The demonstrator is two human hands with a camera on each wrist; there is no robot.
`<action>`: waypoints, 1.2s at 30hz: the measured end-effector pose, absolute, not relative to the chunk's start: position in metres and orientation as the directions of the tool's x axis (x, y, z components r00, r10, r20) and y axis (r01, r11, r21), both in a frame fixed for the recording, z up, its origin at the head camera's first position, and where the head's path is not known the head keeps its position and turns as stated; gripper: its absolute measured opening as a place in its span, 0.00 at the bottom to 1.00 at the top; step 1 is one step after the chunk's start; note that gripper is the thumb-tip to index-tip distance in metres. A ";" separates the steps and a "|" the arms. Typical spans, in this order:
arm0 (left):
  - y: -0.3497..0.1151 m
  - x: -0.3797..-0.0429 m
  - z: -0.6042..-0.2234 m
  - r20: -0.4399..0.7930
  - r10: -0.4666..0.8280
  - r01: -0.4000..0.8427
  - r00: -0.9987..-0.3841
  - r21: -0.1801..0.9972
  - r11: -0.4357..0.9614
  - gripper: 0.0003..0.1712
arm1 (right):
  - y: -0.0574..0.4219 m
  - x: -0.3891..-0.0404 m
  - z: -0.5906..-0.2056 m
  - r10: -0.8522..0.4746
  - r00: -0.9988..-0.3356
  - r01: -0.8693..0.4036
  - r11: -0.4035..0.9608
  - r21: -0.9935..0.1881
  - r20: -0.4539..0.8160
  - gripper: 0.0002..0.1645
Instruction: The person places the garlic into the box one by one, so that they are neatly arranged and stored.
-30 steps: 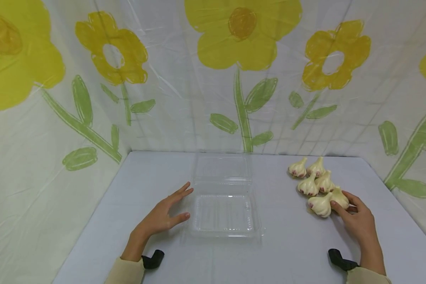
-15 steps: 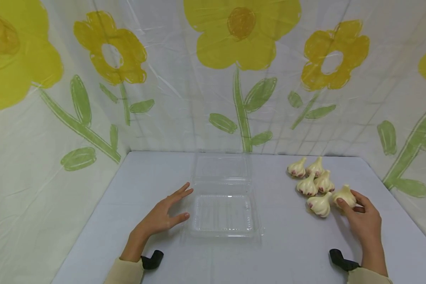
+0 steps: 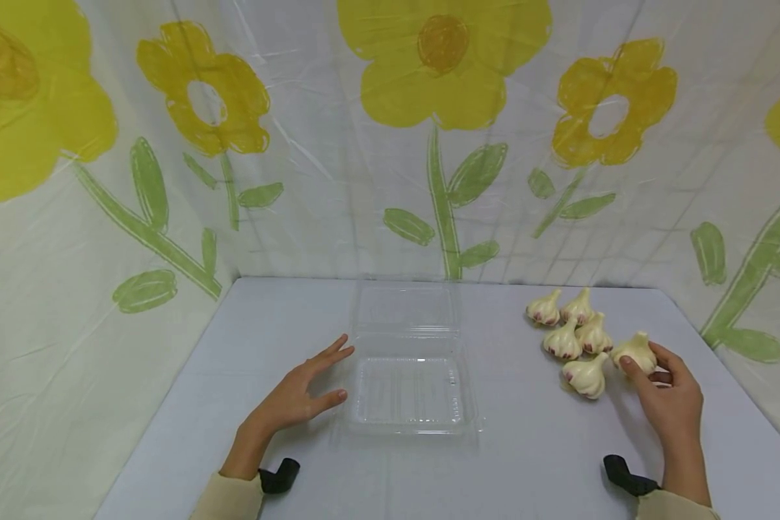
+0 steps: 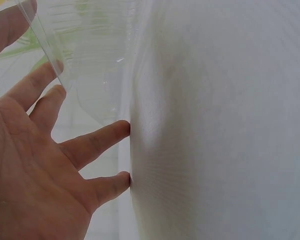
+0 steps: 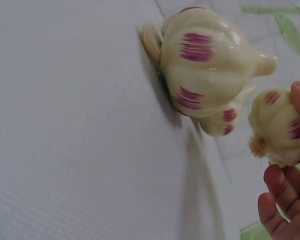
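In the head view, my right hand [image 3: 672, 404] pinches a cream garlic bulb [image 3: 635, 352] between thumb and fingertips. The right wrist view shows this garlic bulb [image 5: 277, 125] raised off the table, purple streaks on its skin and a tuft of roots below. Another garlic bulb [image 3: 585, 377] lies just left of it on the table. My left hand [image 3: 289, 397] is spread at the left side of a clear plastic clamshell box [image 3: 416, 432], whose lid [image 3: 406, 307] lies back. In the left wrist view, fingertips meet the box's edge [image 4: 47, 55], and two lower fingers touch the tabletop.
Several more garlic bulbs [image 3: 562, 341] form a cluster at the back right of the white-covered table [image 3: 526, 462]. Behind stands a white curtain [image 3: 325, 209] printed with yellow flowers. A black wrist mount [image 3: 627, 477] sits by each sleeve.
My right hand has drawn one garlic bulb to the right, away from its neighbour, and lifted it. The left hand and the clear box have stayed in place.
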State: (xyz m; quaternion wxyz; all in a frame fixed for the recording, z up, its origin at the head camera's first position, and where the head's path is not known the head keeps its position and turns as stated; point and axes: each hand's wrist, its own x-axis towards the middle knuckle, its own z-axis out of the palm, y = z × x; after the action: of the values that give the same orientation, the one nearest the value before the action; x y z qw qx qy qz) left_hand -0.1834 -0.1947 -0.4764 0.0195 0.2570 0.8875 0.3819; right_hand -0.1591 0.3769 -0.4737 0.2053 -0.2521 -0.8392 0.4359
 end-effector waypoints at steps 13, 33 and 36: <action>-0.195 -0.184 -0.478 0.163 0.477 0.446 -0.864 0.689 0.571 0.40 | 0.360 -0.163 -0.453 0.576 -0.799 0.096 0.406 -0.909 0.172 0.33; -0.196 -0.182 -0.475 0.170 0.481 0.453 -0.860 0.688 0.568 0.39 | 0.288 -0.169 -0.432 0.281 -0.928 -0.065 0.521 -0.851 0.243 0.36; -0.195 -0.182 -0.475 0.166 0.480 0.449 -0.861 0.690 0.568 0.39 | 0.281 -0.171 -0.432 0.241 -0.939 -0.087 0.526 -0.846 0.247 0.37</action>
State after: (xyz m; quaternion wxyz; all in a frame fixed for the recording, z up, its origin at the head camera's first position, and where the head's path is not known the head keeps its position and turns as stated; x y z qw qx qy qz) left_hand -0.1815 -0.1954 -0.4746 0.0200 0.2625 0.8851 0.3838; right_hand -0.1711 0.2814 -0.4322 0.1694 -0.0450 -0.8568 0.4850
